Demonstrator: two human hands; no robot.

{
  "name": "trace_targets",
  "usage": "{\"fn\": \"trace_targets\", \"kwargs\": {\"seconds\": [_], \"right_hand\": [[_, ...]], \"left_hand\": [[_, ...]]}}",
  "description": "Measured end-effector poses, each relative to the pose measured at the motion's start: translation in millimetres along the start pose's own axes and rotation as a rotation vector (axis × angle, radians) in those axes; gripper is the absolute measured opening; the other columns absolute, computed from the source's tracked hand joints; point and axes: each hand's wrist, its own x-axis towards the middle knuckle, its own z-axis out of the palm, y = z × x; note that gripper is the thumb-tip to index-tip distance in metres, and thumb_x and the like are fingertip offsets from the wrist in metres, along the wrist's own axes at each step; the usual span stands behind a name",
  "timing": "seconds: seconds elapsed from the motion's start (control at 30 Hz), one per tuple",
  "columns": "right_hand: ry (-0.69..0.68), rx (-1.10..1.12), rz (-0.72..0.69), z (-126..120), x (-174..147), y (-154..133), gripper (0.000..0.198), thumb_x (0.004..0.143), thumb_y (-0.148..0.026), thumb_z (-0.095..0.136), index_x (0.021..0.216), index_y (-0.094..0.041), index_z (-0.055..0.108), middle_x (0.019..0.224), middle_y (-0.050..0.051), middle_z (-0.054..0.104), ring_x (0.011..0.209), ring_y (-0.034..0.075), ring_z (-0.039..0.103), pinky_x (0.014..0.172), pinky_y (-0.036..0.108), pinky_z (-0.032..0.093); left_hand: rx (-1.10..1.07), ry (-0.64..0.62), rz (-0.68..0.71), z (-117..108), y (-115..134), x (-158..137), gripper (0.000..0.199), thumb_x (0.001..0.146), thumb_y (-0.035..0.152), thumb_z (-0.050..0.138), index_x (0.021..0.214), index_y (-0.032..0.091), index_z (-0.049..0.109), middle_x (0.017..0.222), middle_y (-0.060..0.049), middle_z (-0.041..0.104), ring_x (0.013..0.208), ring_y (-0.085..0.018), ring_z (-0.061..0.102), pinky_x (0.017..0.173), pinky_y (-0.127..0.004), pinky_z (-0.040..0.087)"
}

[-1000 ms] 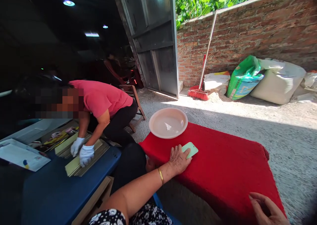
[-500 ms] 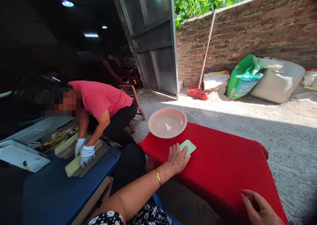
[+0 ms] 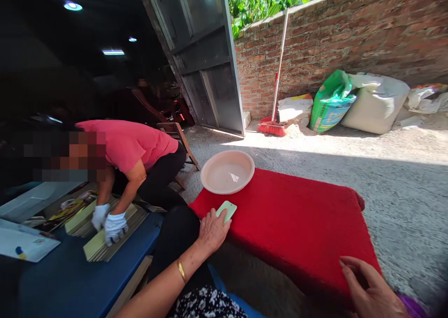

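Note:
My left hand (image 3: 213,233), with a gold bangle at the wrist, grips a pale green flat piece (image 3: 227,209) with rounded corners and a small hole. It is over the near left edge of a red cloth-covered table (image 3: 294,215). Just beyond it a pale pink basin (image 3: 227,172) holds what looks like water, on the table's far left corner. Near the right front edge is my right hand (image 3: 369,285), its fingers curled, thumb and forefinger tips together. Anything between those tips is too small or hidden to make out.
To the left a co-worker in a pink shirt (image 3: 129,143) bends over a blue table (image 3: 59,280), gloved hands on stacked yellowish strips (image 3: 94,248). Beyond are a metal door (image 3: 210,61), a broom (image 3: 280,66), sacks (image 3: 378,103) and a brick wall (image 3: 332,42).
My left hand has drawn the pale green piece leftward and back to the table's near edge. The whole view has shifted slightly left. My right hand has barely moved.

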Motion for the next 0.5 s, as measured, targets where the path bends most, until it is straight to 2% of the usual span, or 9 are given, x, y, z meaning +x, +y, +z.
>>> {"fn": "trace_targets", "kwargs": {"seconds": [0.03, 0.1, 0.23, 0.3, 0.37, 0.43, 0.5], "right_hand": [[0.048, -0.003, 0.03, -7, -1, -8, 0.042, 0.065, -0.062, 0.057, 0.08, -0.025, 0.072, 0.085, 0.007, 0.076, 0.07, 0.026, 0.068, 0.066, 0.038, 0.053], [0.163, 0.001, 0.114, -20, -2, -20, 0.044, 0.065, -0.062, 0.057, 0.083, -0.024, 0.072, 0.085, 0.007, 0.075, 0.069, 0.025, 0.067, 0.066, 0.038, 0.051], [0.349, 0.027, 0.257, -35, -3, -21, 0.043, 0.068, -0.06, 0.059, 0.087, -0.024, 0.071, 0.083, 0.006, 0.074, 0.076, 0.026, 0.067, 0.067, 0.037, 0.049], [0.39, 0.035, 0.265, -36, -2, -13, 0.043, 0.069, -0.06, 0.061, 0.089, -0.023, 0.071, 0.084, 0.006, 0.073, 0.078, 0.026, 0.067, 0.068, 0.036, 0.049], [0.386, 0.037, 0.23, -35, -2, -4, 0.045, 0.071, -0.062, 0.061, 0.091, -0.022, 0.071, 0.084, 0.006, 0.073, 0.074, 0.025, 0.066, 0.066, 0.036, 0.049], [0.349, 0.016, 0.169, -32, -2, 0, 0.045, 0.074, -0.063, 0.06, 0.091, -0.022, 0.071, 0.082, 0.005, 0.074, 0.071, 0.024, 0.065, 0.062, 0.035, 0.049], [0.298, -0.028, 0.135, -30, -3, -2, 0.043, 0.076, -0.062, 0.06, 0.091, -0.023, 0.072, 0.08, 0.005, 0.074, 0.069, 0.024, 0.065, 0.06, 0.035, 0.049]], "left_hand": [[-0.007, 0.016, 0.048, 1, 9, -5, 0.046, 0.099, 0.044, 0.044, 0.142, 0.029, 0.054, 0.12, -0.014, 0.058, 0.11, -0.031, 0.058, 0.095, -0.044, 0.044], [-0.049, 0.066, 0.207, 4, 42, -14, 0.046, 0.099, 0.046, 0.044, 0.142, 0.031, 0.053, 0.122, -0.013, 0.057, 0.111, -0.03, 0.057, 0.097, -0.045, 0.043], [-0.15, 0.181, 0.664, 12, 143, -39, 0.053, 0.095, 0.06, 0.045, 0.141, 0.034, 0.05, 0.127, -0.014, 0.055, 0.111, -0.031, 0.054, 0.095, -0.047, 0.043], [-0.175, 0.216, 0.879, 15, 193, -53, 0.052, 0.094, 0.063, 0.043, 0.137, 0.034, 0.052, 0.113, -0.012, 0.059, 0.098, -0.028, 0.055, 0.085, -0.042, 0.045], [-0.189, 0.256, 1.002, 18, 229, -62, 0.048, 0.094, 0.06, 0.043, 0.131, 0.032, 0.056, 0.103, -0.011, 0.059, 0.089, -0.025, 0.054, 0.076, -0.037, 0.043], [-0.198, 0.274, 1.031, 21, 245, -63, 0.046, 0.094, 0.059, 0.044, 0.128, 0.031, 0.057, 0.099, -0.01, 0.059, 0.085, -0.024, 0.053, 0.073, -0.034, 0.042], [-0.193, 0.255, 0.969, 22, 237, -54, 0.047, 0.093, 0.061, 0.045, 0.129, 0.032, 0.057, 0.102, -0.01, 0.059, 0.087, -0.024, 0.054, 0.076, -0.036, 0.042]]}}
